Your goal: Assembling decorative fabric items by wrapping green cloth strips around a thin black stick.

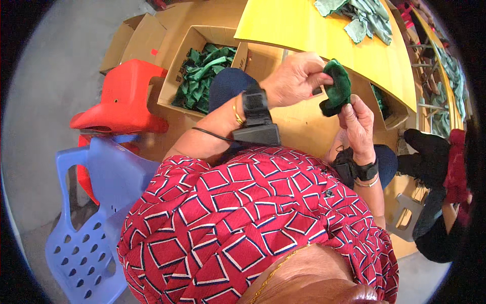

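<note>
A small dark green plush fabric piece (338,87), curved at its lower end, hangs between my two hands. My left hand (299,80) pinches its upper left edge between thumb and fingers. At the lower right edge, my right hand (358,121) grips it with thumb and fingertips. Both hands hold it just off the near edge of a yellow table (298,28). Left of my left forearm, a cardboard box (169,83) contains a heap of green fabric pieces (200,76).
Pale green fabric pieces (367,20) lie on the table. Under its right end stands another cardboard box (396,119) with dark green pieces. To my left are a red plastic chair (121,93) and a blue plastic chair (83,243). Another person's dark-clothed leg (430,218) shows at right.
</note>
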A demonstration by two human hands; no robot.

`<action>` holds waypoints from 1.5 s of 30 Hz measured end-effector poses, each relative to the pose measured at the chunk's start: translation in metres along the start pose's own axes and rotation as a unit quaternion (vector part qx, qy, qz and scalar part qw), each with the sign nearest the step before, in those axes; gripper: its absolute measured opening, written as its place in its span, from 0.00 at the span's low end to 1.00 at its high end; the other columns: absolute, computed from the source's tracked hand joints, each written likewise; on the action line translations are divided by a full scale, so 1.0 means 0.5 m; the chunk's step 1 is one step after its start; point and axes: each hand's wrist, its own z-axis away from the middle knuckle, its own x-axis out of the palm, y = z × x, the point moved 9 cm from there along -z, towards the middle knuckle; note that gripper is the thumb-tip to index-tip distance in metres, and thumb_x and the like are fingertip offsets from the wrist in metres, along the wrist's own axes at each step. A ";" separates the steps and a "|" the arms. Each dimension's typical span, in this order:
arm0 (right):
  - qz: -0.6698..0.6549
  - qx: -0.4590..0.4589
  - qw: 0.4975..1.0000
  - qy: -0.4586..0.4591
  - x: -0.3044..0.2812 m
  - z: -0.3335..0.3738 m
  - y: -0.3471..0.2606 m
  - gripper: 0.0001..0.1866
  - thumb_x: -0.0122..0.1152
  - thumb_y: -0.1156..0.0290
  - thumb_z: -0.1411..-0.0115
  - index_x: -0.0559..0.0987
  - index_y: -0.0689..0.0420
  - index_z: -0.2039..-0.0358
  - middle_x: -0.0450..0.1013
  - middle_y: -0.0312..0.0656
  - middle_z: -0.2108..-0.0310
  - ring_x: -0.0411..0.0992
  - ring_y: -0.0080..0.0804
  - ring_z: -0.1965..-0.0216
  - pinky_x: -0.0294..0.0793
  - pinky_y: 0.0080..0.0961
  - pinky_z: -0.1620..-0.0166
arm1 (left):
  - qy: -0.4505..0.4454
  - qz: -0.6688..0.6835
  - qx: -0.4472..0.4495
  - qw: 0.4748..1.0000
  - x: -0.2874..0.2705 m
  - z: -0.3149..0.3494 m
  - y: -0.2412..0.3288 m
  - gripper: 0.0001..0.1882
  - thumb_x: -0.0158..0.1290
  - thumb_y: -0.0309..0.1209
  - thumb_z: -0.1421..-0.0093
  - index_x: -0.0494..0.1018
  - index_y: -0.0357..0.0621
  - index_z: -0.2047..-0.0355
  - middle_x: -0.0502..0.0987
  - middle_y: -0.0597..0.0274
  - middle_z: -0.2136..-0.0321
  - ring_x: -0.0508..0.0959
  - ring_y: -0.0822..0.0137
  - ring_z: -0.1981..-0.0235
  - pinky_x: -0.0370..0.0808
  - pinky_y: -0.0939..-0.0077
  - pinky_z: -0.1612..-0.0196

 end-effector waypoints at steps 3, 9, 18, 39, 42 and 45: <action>0.106 -0.035 0.994 0.000 -0.024 -0.006 -0.007 0.10 0.47 0.67 0.42 0.71 0.59 0.62 0.60 0.25 0.82 0.51 0.10 0.83 0.49 0.08 0.81 | -0.018 0.193 -0.191 0.962 -0.014 0.004 0.008 0.09 0.50 0.26 0.47 0.70 0.36 0.66 0.70 0.63 0.77 0.71 0.75 0.80 0.66 0.87 0.82; 0.319 -0.146 0.936 0.018 -0.001 -0.005 -0.064 0.09 0.49 0.73 0.44 0.71 0.64 0.65 0.67 0.34 0.79 0.63 0.19 0.75 0.64 0.15 0.70 | 0.007 0.365 -0.281 0.887 0.025 0.013 -0.009 0.12 0.48 0.29 0.44 0.70 0.35 0.62 0.71 0.67 0.80 0.69 0.80 0.82 0.65 0.90 0.82; 0.085 -0.005 0.996 0.024 -0.019 0.002 0.007 0.11 0.47 0.70 0.42 0.71 0.62 0.63 0.62 0.27 0.81 0.56 0.12 0.81 0.56 0.09 0.78 | 0.110 0.324 -0.201 0.918 0.009 0.005 -0.014 0.08 0.50 0.26 0.46 0.71 0.36 0.66 0.70 0.66 0.80 0.68 0.78 0.80 0.66 0.87 0.77; 0.147 -0.095 0.979 0.104 -0.035 0.016 -0.019 0.10 0.52 0.75 0.46 0.72 0.64 0.64 0.68 0.31 0.76 0.63 0.16 0.74 0.63 0.12 0.70 | 0.069 0.063 -0.011 0.996 0.019 -0.014 0.023 0.07 0.39 0.13 0.48 0.65 0.37 0.74 0.63 0.64 0.79 0.68 0.74 0.81 0.67 0.83 0.79; 0.189 -0.093 0.973 0.098 -0.036 0.019 -0.019 0.09 0.52 0.76 0.47 0.72 0.64 0.64 0.68 0.33 0.77 0.63 0.16 0.75 0.63 0.12 0.70 | 0.050 0.028 0.011 0.998 0.028 -0.020 0.037 0.08 0.39 0.12 0.50 0.64 0.37 0.75 0.63 0.63 0.79 0.68 0.73 0.81 0.66 0.82 0.80; 0.193 -0.102 0.971 0.098 -0.035 0.019 -0.039 0.08 0.51 0.74 0.46 0.73 0.63 0.66 0.66 0.33 0.80 0.61 0.16 0.78 0.62 0.13 0.73 | 0.026 0.030 0.033 0.999 0.041 -0.012 0.042 0.09 0.39 0.12 0.51 0.64 0.38 0.74 0.63 0.62 0.79 0.68 0.71 0.81 0.66 0.82 0.80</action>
